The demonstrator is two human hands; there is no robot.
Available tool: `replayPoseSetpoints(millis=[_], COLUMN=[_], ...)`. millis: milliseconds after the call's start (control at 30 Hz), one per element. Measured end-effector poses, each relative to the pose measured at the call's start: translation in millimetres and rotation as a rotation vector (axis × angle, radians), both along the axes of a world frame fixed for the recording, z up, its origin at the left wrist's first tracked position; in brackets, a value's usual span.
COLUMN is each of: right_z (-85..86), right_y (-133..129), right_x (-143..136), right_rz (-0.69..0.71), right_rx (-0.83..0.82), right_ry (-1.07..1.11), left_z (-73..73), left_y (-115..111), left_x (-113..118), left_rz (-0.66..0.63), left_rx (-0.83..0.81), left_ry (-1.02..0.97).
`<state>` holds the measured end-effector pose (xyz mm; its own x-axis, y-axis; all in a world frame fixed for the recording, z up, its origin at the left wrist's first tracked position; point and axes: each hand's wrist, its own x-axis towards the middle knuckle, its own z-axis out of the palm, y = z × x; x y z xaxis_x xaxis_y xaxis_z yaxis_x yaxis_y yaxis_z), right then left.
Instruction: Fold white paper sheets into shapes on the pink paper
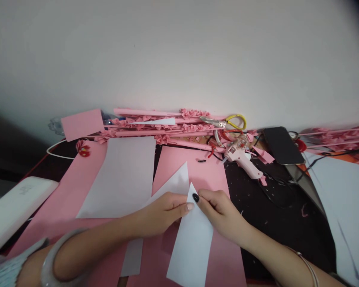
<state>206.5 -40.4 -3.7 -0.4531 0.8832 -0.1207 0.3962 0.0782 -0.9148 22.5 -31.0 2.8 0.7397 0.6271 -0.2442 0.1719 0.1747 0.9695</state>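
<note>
Between my two hands is a white sheet of paper (194, 243), narrowing to a point at its top and widening toward me. My left hand (170, 211) pinches its left edge near the tip, thumb on top. On the other side my right hand (218, 209) grips the upper right edge, its dark-nailed thumb pressed on the paper. Behind my left hand lies another pointed white piece (175, 181), partly hidden by that hand. Pink paper (197, 159) lies under both hands. A larger white sheet (122, 175) rests left of them on more pink paper.
Pink paper flower stems (149, 129) lie along the wall, with yellow-handled scissors (236, 120) on them. A glue gun (243, 161) and a phone (283, 145) are at the back right. A white case-like object (20, 211) sits at left; white sheets (347, 207) lie at right.
</note>
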Motion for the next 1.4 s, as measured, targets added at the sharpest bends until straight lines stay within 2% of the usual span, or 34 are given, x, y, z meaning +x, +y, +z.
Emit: replayPoseSetpoints(millis=[133, 233, 533, 700, 900, 1033, 1133, 1267, 1400], right_z=[0.4, -0.6, -4.7, -3.5, -0.9, -1.0, -1.7, -0.8, 1.4], right_y=[2, 3, 2, 3, 2, 3, 7, 9, 8], right_x=[0, 0, 2, 5, 7, 9, 12, 13, 11], right_rz=[0.013, 0.021, -0.079, -0.108, -0.108, -0.161, -0.172, -0.123, -0.031], right_rx=[-0.016, -0.006, 0.053, 0.104, 0.08, 0.079, 0.075, 0.087, 0.123], right_ry=[-0.018, -0.028, 0.004, -0.019, 0.062, 0.035, -0.004, -0.049, -0.08], left_z=[-1.6, -2.0, -11.4, -12.1, -12.2, -12.4, -13.1, -13.3, -11.9], left_y=[1, 1, 1, 3, 5, 8, 11, 14, 14], left_x=[1, 2, 0, 0, 0, -1, -2, -4, -5], left_rz=[0.074, 0.123, 0.243, 0.244, 0.269, 0.24, 0.313, 0.437, 0.375], left_rx=[0.057, 0.029, -0.021, -0.025, 0.029, 0.02, 0.023, 0.095, 0.208], left_ry=[0.036, 0.009, 0.004, -0.029, 0.047, -0.014, -0.031, 0.023, 0.154])
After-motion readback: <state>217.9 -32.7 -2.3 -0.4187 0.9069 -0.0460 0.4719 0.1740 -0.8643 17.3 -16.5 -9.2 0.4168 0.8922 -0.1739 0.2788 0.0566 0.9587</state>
